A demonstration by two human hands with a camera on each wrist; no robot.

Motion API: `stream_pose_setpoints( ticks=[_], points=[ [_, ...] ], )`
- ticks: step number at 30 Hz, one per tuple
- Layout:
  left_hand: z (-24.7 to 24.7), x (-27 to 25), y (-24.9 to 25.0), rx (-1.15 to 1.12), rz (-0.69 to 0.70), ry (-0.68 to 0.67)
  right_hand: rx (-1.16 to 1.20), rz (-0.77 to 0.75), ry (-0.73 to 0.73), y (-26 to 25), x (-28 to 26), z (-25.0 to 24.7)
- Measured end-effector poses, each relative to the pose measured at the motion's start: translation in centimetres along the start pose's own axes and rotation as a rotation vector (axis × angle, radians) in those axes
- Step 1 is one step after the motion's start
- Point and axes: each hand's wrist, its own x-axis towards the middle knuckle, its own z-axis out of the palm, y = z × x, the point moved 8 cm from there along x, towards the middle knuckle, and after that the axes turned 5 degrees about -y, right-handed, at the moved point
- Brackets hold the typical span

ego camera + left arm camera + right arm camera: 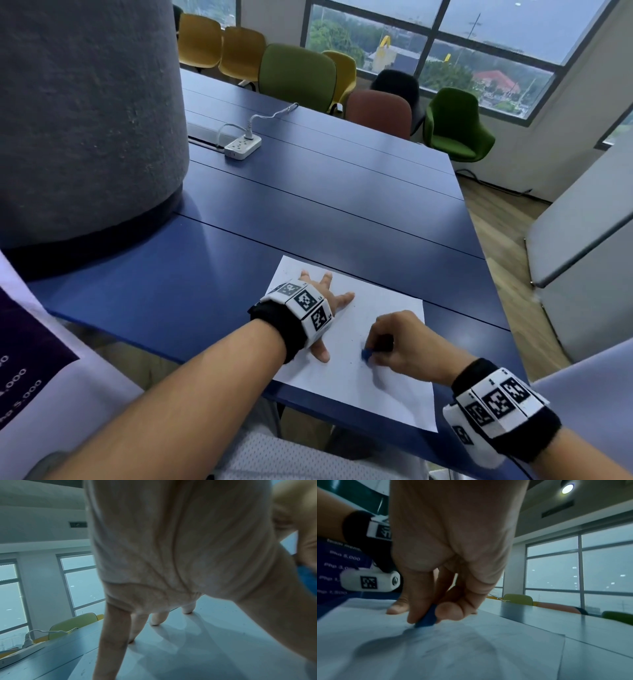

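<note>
A white sheet of paper [387,387] lies on the blue table [308,212] near its front edge. My left hand [325,301] presses flat on the sheet's upper left part, fingers spread and straight; in the left wrist view the left hand's fingertips [155,622] touch the paper [197,649]. My right hand [394,337] pinches a small blue eraser [365,354] between thumb and fingers, its tip down on the paper. The right wrist view shows the eraser [427,619] pressed on the sheet [453,653] with faint grey marks around it.
A large grey felt column [82,113] stands on the table at the left. A white power strip [243,144] with a cable lies further back. Coloured chairs [298,75] line the far edge under windows. A white partition [582,246] stands to the right.
</note>
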Motion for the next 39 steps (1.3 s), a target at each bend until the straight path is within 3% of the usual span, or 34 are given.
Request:
stream_pose_setpoints(
  ticks=[3,13,17,22,26,30,34,39],
  points=[
    [0.0,-0.2,0.0,0.006,-0.001,0.002,0.039,-0.003,-0.126,-0.5,-0.1,0.9],
    [-0.4,-1.0,0.2,-0.005,0.003,-0.018,0.115,0.220,0.080,4.2,4.2,-3.2],
    [-0.7,-1.2,0.4,-0.011,0.010,-0.025,0.080,0.187,0.020,3.9,4.3,-2.1],
    [-0.8,-1.3,0.6,-0.033,0.022,-0.054,0.113,0.235,0.129,5.3,4.8,-3.4],
    [-0.8,-1.4,0.5,-0.031,0.011,-0.064,0.111,0.219,0.038,4.6,4.8,-2.6],
    [-0.9,-1.5,0.7,-0.030,0.020,-0.062,0.127,0.256,0.131,5.4,5.1,-3.9],
    [-0.9,-1.6,0.7,-0.037,0.008,-0.071,0.079,0.211,-0.008,4.3,5.2,-2.4],
    [-0.8,-1.5,0.7,-0.034,0.021,-0.060,0.092,0.267,0.122,5.5,5.7,-3.8]
  ],
)
